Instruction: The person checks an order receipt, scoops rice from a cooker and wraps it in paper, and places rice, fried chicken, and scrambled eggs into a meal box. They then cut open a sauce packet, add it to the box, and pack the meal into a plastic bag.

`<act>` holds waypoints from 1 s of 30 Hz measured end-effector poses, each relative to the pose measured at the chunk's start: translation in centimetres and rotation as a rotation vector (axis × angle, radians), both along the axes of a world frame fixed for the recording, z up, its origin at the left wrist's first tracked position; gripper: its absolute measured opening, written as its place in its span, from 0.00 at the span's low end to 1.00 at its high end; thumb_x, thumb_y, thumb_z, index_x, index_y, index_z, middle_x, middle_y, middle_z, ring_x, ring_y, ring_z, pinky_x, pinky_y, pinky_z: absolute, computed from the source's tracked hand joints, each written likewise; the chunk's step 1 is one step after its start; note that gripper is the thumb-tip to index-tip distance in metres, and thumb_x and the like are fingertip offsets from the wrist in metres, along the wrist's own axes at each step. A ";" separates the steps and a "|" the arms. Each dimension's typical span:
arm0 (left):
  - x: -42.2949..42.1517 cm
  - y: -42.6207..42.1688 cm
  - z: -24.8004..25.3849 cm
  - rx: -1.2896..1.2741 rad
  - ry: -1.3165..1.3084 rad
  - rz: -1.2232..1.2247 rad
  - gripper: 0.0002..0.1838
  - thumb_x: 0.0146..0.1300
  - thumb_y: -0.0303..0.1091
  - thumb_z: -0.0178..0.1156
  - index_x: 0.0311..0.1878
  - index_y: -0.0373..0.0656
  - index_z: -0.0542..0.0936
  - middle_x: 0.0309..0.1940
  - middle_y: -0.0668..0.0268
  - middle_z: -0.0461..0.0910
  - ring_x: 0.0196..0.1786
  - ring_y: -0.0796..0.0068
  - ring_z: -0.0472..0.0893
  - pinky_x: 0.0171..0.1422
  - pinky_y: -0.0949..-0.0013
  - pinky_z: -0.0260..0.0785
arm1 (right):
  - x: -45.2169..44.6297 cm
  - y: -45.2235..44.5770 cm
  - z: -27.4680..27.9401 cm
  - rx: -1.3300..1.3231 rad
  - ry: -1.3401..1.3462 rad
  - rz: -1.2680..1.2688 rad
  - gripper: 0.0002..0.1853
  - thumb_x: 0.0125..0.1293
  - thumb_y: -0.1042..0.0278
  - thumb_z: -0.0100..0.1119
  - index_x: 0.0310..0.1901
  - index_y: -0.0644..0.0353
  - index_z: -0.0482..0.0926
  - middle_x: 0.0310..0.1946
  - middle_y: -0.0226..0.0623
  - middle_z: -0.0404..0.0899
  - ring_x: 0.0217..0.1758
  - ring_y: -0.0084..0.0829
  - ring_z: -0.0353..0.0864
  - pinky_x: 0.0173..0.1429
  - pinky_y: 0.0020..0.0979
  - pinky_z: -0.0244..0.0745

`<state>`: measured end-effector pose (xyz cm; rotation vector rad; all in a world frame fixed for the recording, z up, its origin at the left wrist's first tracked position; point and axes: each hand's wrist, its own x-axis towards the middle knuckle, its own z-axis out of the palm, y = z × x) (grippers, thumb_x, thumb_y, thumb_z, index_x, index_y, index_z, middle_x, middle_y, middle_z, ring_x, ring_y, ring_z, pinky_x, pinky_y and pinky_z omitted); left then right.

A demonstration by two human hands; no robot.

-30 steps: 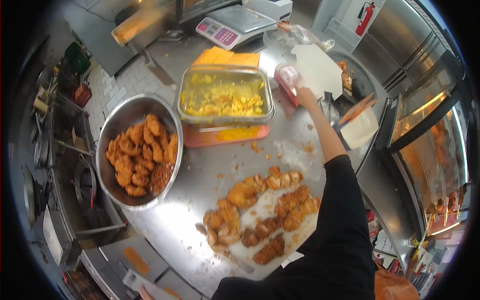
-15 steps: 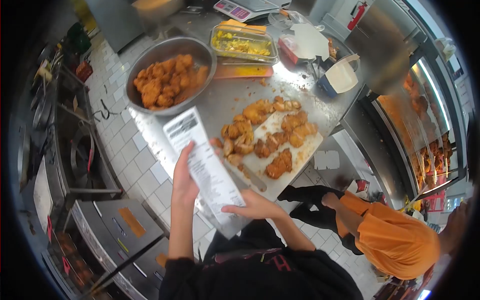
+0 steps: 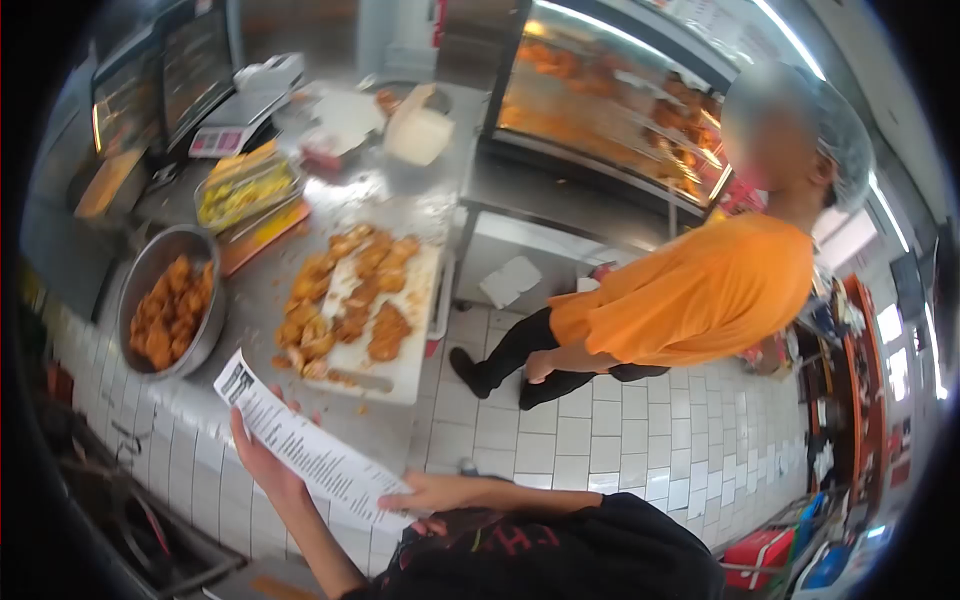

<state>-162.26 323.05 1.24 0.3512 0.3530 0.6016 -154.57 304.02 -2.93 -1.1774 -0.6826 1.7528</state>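
Observation:
A long printed receipt [image 3: 310, 450] is stretched between my two hands, in front of the steel table. My left hand [image 3: 262, 455] grips its upper part, thumb along the edge and fingers behind the paper. At the lower end, my right hand [image 3: 425, 493] pinches it between thumb and fingers. Beyond the paper, pieces of fried chicken [image 3: 375, 290] lie on a white cutting board [image 3: 408, 365], and a knife [image 3: 350, 380] rests along its near edge. To the left, a steel bowl [image 3: 215, 330] holds more fried chicken chunks.
A glass tray [image 3: 292, 180] of yellow food stands near a scale [image 3: 225, 125] on the steel table [image 3: 250, 290]. Open food boxes [image 3: 418, 130] sit at the back. A person in an orange shirt [image 3: 700, 290] stands at the right, near a heated display case [image 3: 610, 90].
My view has swung to the right, bringing more of the person in orange into sight. The receipt remains in both hands and now lies more slanted.

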 end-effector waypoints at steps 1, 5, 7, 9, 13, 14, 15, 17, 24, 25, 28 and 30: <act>-0.3 -1.4 -0.3 0.110 0.037 -0.024 0.28 0.62 0.51 0.42 0.63 0.49 0.58 0.35 0.64 0.75 0.33 0.69 0.76 0.42 0.55 0.72 | -0.5 0.3 0.4 -0.014 -0.030 -0.007 0.21 0.66 0.53 0.46 0.37 0.69 0.73 0.17 0.39 0.75 0.11 0.28 0.72 0.16 0.27 0.68; -1.1 -5.0 -5.3 0.111 0.075 -0.020 0.26 0.61 0.46 0.44 0.61 0.47 0.60 0.31 0.67 0.69 0.29 0.74 0.70 0.35 0.61 0.69 | 4.2 0.2 -1.6 0.341 -0.682 0.131 0.21 0.65 0.54 0.47 0.48 0.66 0.68 0.24 0.39 0.75 0.26 0.30 0.75 0.30 0.30 0.71; -1.6 -5.6 -6.5 0.065 0.143 0.065 0.25 0.61 0.44 0.45 0.61 0.46 0.60 0.31 0.67 0.67 0.29 0.75 0.68 0.35 0.63 0.67 | 8.1 1.4 3.1 0.389 -0.885 -0.151 0.25 0.64 0.60 0.50 0.60 0.59 0.59 0.29 0.37 0.75 0.31 0.27 0.74 0.35 0.28 0.71; -3.1 -5.6 -6.7 0.024 0.206 0.173 0.24 0.61 0.42 0.45 0.60 0.46 0.61 0.31 0.68 0.66 0.29 0.76 0.67 0.34 0.65 0.65 | 12.6 5.1 6.8 0.387 -0.506 -0.406 0.27 0.65 0.64 0.47 0.63 0.56 0.54 0.26 0.39 0.75 0.22 0.28 0.78 0.20 0.25 0.72; -5.3 -6.0 -5.6 0.092 0.301 0.156 0.21 0.61 0.39 0.46 0.57 0.45 0.63 0.31 0.68 0.67 0.30 0.76 0.68 0.36 0.66 0.65 | 19.9 13.7 11.2 0.421 -0.901 -0.727 0.25 0.65 0.57 0.45 0.56 0.68 0.62 0.13 0.36 0.74 0.10 0.22 0.69 0.14 0.25 0.64; -6.0 -5.8 -5.6 0.129 0.335 0.173 0.21 0.61 0.38 0.47 0.57 0.44 0.63 0.31 0.68 0.68 0.31 0.75 0.68 0.37 0.66 0.65 | 19.7 14.4 11.2 0.442 -0.863 -0.681 0.22 0.65 0.57 0.44 0.53 0.67 0.66 0.12 0.35 0.74 0.11 0.21 0.69 0.15 0.25 0.65; -6.7 -5.7 -5.5 0.165 0.369 0.190 0.21 0.61 0.37 0.47 0.56 0.44 0.64 0.30 0.68 0.68 0.31 0.75 0.68 0.37 0.67 0.65 | 19.5 14.9 11.0 0.462 -0.827 -0.634 0.20 0.66 0.57 0.44 0.49 0.67 0.69 0.12 0.34 0.73 0.11 0.20 0.70 0.16 0.25 0.65; -8.3 -5.6 -5.4 0.155 0.405 0.282 0.20 0.60 0.37 0.48 0.55 0.43 0.65 0.30 0.68 0.69 0.31 0.75 0.68 0.38 0.68 0.65 | 15.1 14.5 8.1 0.447 -0.750 -0.489 0.17 0.66 0.57 0.44 0.43 0.63 0.73 0.11 0.31 0.71 0.13 0.19 0.70 0.16 0.23 0.65; -15.5 -6.6 -7.0 0.014 0.476 0.648 0.18 0.59 0.37 0.50 0.52 0.44 0.67 0.31 0.69 0.69 0.31 0.77 0.69 0.38 0.70 0.65 | 4.5 8.9 -2.7 0.281 -0.520 0.704 0.23 0.66 0.54 0.44 0.58 0.58 0.66 0.24 0.36 0.80 0.16 0.24 0.75 0.21 0.24 0.72; -16.3 -6.7 -7.3 0.009 0.475 0.666 0.18 0.59 0.37 0.50 0.52 0.44 0.67 0.31 0.69 0.69 0.31 0.77 0.69 0.38 0.70 0.65 | 4.3 8.4 -3.0 0.253 -0.536 0.664 0.23 0.66 0.54 0.44 0.58 0.58 0.66 0.25 0.35 0.80 0.17 0.24 0.75 0.22 0.24 0.72; -17.8 -6.7 -8.9 0.009 0.490 0.748 0.18 0.58 0.35 0.50 0.52 0.43 0.66 0.33 0.68 0.68 0.30 0.77 0.70 0.36 0.70 0.67 | 5.0 6.8 -3.6 0.179 -0.541 0.568 0.23 0.66 0.53 0.44 0.58 0.56 0.66 0.26 0.35 0.80 0.19 0.24 0.76 0.23 0.23 0.72; -17.1 -6.4 -8.8 0.000 0.478 0.725 0.18 0.58 0.35 0.50 0.52 0.43 0.66 0.33 0.68 0.68 0.30 0.77 0.70 0.36 0.71 0.67 | 5.7 5.5 -3.9 0.131 -0.530 0.509 0.23 0.66 0.52 0.44 0.58 0.55 0.66 0.26 0.35 0.80 0.20 0.24 0.76 0.23 0.23 0.72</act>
